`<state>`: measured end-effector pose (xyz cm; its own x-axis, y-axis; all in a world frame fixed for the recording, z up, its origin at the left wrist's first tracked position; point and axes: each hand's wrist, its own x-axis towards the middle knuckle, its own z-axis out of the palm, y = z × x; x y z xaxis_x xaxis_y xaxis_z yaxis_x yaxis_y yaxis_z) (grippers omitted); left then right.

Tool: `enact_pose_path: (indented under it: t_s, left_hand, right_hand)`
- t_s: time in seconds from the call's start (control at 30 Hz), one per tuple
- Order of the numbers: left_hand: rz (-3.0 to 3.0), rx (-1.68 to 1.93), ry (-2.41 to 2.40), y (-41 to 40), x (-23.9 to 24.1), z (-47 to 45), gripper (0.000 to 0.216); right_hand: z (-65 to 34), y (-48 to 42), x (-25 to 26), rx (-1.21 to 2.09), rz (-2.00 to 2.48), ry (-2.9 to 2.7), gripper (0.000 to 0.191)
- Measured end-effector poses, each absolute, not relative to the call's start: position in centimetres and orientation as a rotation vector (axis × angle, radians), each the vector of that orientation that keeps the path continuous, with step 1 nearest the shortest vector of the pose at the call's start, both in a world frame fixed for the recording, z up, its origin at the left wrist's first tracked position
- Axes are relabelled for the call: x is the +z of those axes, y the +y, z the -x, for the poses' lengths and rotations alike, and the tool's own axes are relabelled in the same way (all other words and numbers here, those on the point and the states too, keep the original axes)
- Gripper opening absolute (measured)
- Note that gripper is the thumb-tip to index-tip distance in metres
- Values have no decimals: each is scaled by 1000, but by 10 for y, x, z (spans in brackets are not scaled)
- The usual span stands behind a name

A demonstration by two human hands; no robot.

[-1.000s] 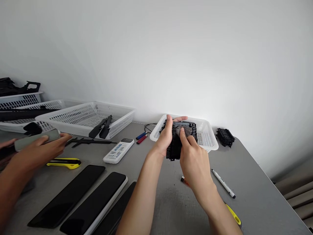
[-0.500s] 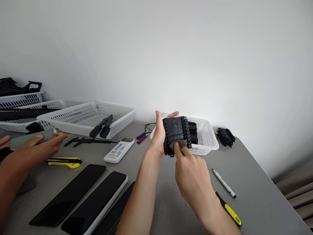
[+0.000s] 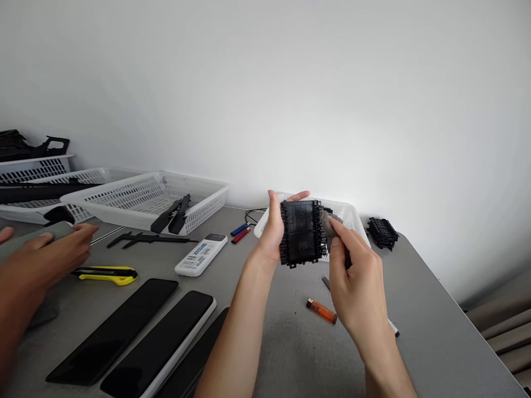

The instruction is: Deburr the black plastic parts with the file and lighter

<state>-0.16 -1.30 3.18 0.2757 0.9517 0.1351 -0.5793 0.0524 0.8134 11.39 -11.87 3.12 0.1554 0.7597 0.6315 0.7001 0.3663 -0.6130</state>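
Observation:
My left hand (image 3: 272, 232) grips a black ribbed plastic block (image 3: 302, 232) upright above the grey table (image 3: 431, 309), in front of a small white basket (image 3: 352, 213). My right hand (image 3: 357, 276) pinches a small grey pad (image 3: 329, 224) against the block's right edge. Part of the basket is hidden behind the block.
An orange lighter (image 3: 321, 310) lies below my hands. A second black block (image 3: 382, 232) sits at the right. A white remote (image 3: 201, 254), blue and red lighters (image 3: 239, 232), large white baskets (image 3: 145, 202), a yellow knife (image 3: 105, 273) and black panels (image 3: 116, 329) lie left. Another person's hand (image 3: 41, 257) holds a grey piece.
My right hand has moved the grey pad from the block's lower face up to its right edge, uncovering the orange lighter. The other person's hand slid left.

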Motion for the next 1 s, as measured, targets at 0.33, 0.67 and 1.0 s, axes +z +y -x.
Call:
enact_pose_path:
  t_s: [0.33,0.67,1.0]
  left_hand:
    - [-1004,1074,377,-16,23,-8,87]
    - [-802,1160,399,-12,33,10,94]
    - [-763,1156,383,-12,35,8,90]
  right_hand:
    - [-96,-97,24,92,1451,-1808,51]
    - [-80,-120,27,-75,1757,-2269,60]
    - [-97,-123,28,38,1541,-1964,32]
